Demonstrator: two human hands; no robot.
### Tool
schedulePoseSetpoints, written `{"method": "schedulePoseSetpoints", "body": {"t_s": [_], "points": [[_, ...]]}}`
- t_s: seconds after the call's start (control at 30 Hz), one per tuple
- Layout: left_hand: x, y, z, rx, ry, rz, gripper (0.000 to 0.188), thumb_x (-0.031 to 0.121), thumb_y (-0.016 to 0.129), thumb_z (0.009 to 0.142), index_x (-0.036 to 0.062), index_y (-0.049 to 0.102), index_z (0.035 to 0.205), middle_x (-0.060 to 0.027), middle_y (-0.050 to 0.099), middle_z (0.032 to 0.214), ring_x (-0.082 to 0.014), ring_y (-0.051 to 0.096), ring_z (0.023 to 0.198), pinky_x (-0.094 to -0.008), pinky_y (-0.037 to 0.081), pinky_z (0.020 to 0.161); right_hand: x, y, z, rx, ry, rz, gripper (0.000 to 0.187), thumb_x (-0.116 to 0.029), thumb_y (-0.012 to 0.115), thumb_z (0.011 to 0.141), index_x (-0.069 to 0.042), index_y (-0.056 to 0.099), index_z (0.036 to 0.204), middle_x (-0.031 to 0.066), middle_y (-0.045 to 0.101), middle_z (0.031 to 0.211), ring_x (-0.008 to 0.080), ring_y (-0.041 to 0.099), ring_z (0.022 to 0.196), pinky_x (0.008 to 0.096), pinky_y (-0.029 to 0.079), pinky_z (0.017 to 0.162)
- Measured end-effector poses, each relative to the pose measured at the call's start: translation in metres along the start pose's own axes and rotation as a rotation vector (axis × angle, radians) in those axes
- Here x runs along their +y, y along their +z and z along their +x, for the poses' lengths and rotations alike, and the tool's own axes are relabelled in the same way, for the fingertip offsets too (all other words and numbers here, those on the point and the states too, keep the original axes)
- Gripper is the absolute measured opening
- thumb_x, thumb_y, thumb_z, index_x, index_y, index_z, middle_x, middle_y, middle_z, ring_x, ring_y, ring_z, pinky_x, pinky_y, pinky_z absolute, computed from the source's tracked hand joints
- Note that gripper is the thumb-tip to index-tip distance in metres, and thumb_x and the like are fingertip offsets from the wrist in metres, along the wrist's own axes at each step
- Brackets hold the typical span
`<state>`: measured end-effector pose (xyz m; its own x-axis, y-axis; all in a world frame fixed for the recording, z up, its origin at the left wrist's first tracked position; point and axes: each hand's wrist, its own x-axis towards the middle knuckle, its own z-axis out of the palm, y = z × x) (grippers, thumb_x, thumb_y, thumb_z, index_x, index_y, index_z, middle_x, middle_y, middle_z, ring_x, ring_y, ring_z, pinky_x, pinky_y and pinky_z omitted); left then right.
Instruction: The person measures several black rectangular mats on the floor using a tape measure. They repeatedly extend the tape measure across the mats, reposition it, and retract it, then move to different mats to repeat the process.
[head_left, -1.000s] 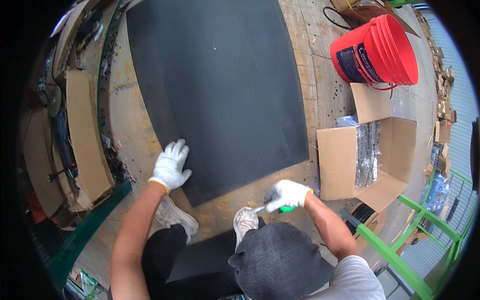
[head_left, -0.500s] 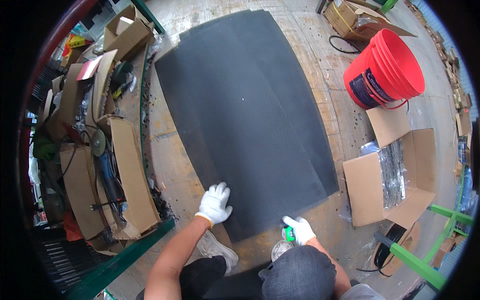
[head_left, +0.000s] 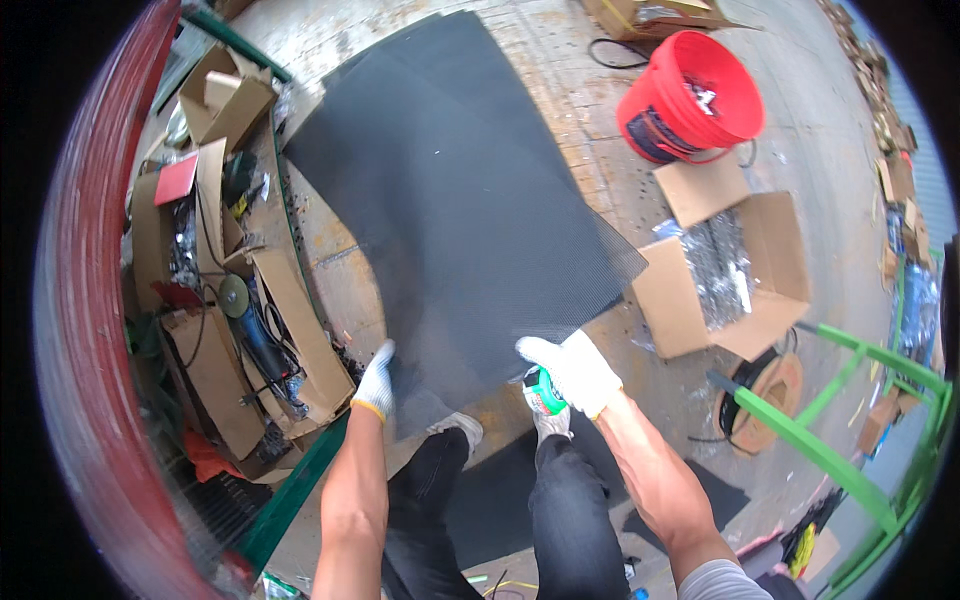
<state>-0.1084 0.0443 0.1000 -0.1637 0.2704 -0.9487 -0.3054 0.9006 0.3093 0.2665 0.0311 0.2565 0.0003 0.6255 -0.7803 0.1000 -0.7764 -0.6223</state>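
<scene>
Head view: black mesh sheet [head_left: 450, 210] spread ahead of your feet over the floor [head_left: 820, 180], near edge at your hands; cannot tell whether that edge is clear of the floor. Your left hand [head_left: 375, 383], gloved, is on the sheet's left edge close to its near left corner, fingers straight and together; pinch on the sheet cannot be told. Your right hand [head_left: 580, 372], also gloved, is at the near edge, thumb extended, fingers curled round a green-and-black item [head_left: 543, 392]; any hold on the sheet, cannot tell. Open carton [head_left: 667, 302] of plastic-wrapped parts just beside the sheet's right corner; red bucket [head_left: 665, 90] beyond it. Angle grinder [head_left: 258, 335], blue-bodied, off the left edge.
</scene>
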Motion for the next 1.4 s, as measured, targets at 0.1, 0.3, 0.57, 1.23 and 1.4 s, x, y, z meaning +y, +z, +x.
{"method": "schedulePoseSetpoints", "body": {"t_s": [0.1, 0.3, 0.57, 1.23, 1.4], "points": [[0.018, -0.012, -0.083, -0.297, -0.051, -0.332, 0.062, 0.042, 0.073, 0.104, 0.0036, 0.059, 0.15, -0.0178, 0.068, 0.145, -0.0364, 0.066, 0.128, -0.0499, 0.051, 0.115, -0.053, -0.023, -0.087, -0.083, -0.003, 0.234, 0.026, -0.025, 0.078, 0.099, 0.0, 0.08, 0.094, 0.0037, 0.073, 0.081, 0.0112, 0.065, 0.074, 0.0316, 0.052, 0.068], [0.062, 0.0, -0.21, -0.261, -0.135, -0.298, 0.034, 0.023, 0.075, 0.1, 0.0004, 0.075, 0.126, -0.0178, 0.079, 0.122, -0.0359, 0.075, 0.109, -0.0485, 0.06, 0.103, -0.109, -0.043, -0.248, -0.054, 0.059, 0.575, 0.045, -0.012, 0.075, 0.1, 0.003, 0.067, 0.141, 0.0138, 0.076, 0.123, 0.0201, 0.075, 0.102, 0.0328, 0.061, 0.085], [0.152, 0.004, -0.379, -0.379, 0.073, 0.27, 0.036, 0.015, 0.07, 0.096, -0.0047, 0.074, 0.126, -0.0218, 0.077, 0.125, -0.0364, 0.071, 0.116, -0.0461, 0.054, 0.109, -0.141, -0.004, -0.476, 0.181, 0.1, 1.009, 0.022, -0.018, 0.072, 0.101, 0.003, 0.078, 0.102, 0.0143, 0.067, 0.068, 0.0241, 0.064, 0.049, 0.0384, 0.047, 0.042], [-0.097, 0.16, -0.567, -0.87, -0.215, 1.398, 0.024, 0.008, 0.057, 0.105, -0.002, 0.079, 0.108, -0.0115, 0.079, 0.104, -0.0245, 0.073, 0.1, -0.0378, 0.059, 0.099, 0.049, 0.212, -0.796, 1.439, 0.063, 1.399, 0.03, -0.027, 0.077, 0.09, 0.002, 0.076, 0.087, 0.007, 0.067, 0.071, 0.0161, 0.061, 0.065, 0.0337, 0.05, 0.064], [-0.253, 0.19, -0.64, -1.004, -0.292, 1.549, 0.023, 0.009, 0.066, 0.098, -0.0031, 0.077, 0.113, -0.017, 0.08, 0.109, -0.0301, 0.077, 0.097, -0.0423, 0.063, 0.095, 0.108, 0.23, -0.855, 1.837, 0.132, 1.228, 0.025, -0.023, 0.079, 0.09, 0.001, 0.074, 0.09, 0.0073, 0.069, 0.081, 0.0192, 0.066, 0.07, 0.0355, 0.055, 0.065]]}}
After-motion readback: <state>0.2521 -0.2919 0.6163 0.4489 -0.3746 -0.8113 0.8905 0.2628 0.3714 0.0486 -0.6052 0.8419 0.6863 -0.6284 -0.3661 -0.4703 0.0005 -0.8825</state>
